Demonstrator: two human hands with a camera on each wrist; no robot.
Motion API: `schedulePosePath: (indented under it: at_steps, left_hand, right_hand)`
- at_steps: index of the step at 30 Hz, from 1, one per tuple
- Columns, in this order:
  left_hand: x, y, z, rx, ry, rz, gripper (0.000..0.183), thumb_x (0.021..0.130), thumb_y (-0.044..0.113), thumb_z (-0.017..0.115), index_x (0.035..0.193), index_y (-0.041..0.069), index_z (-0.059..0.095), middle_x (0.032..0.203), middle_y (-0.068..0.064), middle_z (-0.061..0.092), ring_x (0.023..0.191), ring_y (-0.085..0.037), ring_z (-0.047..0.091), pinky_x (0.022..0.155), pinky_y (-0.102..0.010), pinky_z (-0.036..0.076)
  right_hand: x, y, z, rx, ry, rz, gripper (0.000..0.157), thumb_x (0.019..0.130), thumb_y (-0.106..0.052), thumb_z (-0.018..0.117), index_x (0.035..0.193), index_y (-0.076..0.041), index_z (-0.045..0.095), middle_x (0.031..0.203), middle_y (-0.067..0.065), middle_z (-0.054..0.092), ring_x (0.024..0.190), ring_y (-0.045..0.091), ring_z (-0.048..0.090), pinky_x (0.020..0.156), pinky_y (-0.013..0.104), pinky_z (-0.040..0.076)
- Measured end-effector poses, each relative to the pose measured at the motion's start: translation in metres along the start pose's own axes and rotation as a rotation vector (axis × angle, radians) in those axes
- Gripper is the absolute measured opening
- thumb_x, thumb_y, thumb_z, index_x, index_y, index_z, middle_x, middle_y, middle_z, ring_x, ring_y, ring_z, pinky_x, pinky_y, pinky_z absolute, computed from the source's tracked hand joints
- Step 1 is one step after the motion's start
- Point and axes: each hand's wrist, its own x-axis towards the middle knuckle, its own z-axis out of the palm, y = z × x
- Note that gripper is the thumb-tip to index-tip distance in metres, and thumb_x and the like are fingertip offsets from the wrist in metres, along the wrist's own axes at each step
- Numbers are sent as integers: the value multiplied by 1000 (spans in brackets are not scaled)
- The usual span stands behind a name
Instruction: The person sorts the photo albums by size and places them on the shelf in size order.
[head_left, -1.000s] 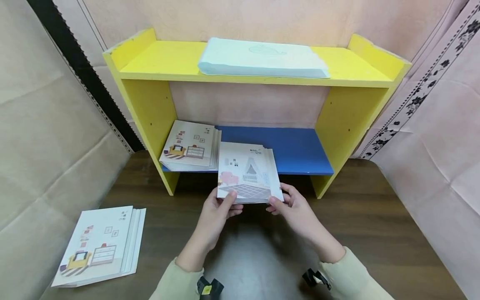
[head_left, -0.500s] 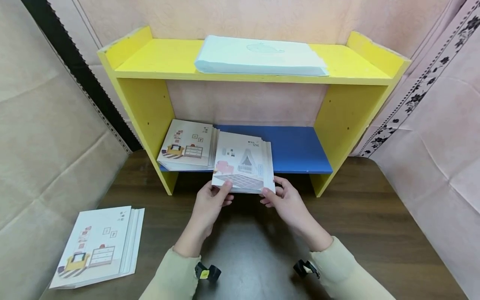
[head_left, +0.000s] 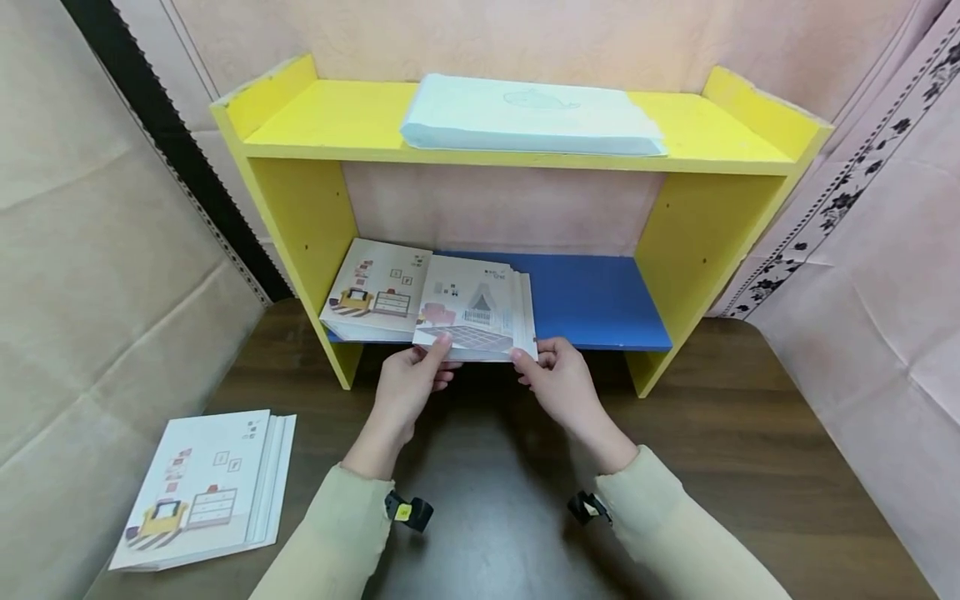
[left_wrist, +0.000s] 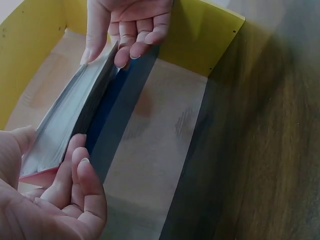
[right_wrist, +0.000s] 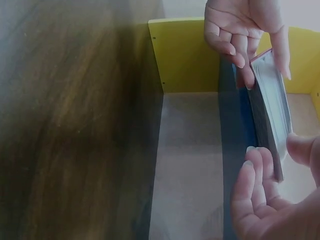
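The left hand (head_left: 407,385) and right hand (head_left: 561,385) gripped a white booklet stack (head_left: 474,304), printed in pink and grey, at the front edge of the blue shelf (head_left: 596,302).

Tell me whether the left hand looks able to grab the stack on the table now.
Likely not: the left hand grips the held stack by the blue shelf. Otherwise, the way seems free; nothing visible covers the table stack.

Pale blue packet (head_left: 532,118) lying flat, flower-trimmed cloth (head_left: 892,258) at right
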Motion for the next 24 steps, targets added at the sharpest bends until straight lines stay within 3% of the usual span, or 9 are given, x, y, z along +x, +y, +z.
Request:
schedulePosePath:
  at_steps: [11, 19, 24]
  left_hand:
    - [13, -3, 6, 22, -9, -35, 65, 83, 66, 60, 102, 5, 70, 91, -7, 74, 79, -21, 64, 78, -37, 54]
    - [22, -6, 9, 3, 33, -24, 71, 80, 72, 58, 93, 4, 74, 84, -8, 73, 80, -22, 68, 66, -30, 55]
    - [28, -8, 13, 14, 33, -15, 73, 79, 75, 56, 90, 6, 74, 82, -7, 73, 81, -21, 69, 66, -30, 54]
  right_hand:
    - [12, 9, -1, -234, 87, -43, 39, 88, -45, 69, 93, -8, 57, 76, 2, 67, 68, 17, 65, 56, 34, 51]
    - [20, 10, 5, -347, 152, -127, 41, 89, -48, 66, 83, -10, 55, 65, 3, 58, 52, 20, 53, 46, 34, 44]
    - [24, 8, 4, -383, 171, -121, 42, 89, -48, 66, 77, -10, 54, 61, -1, 60, 48, 19, 53, 41, 34, 40]
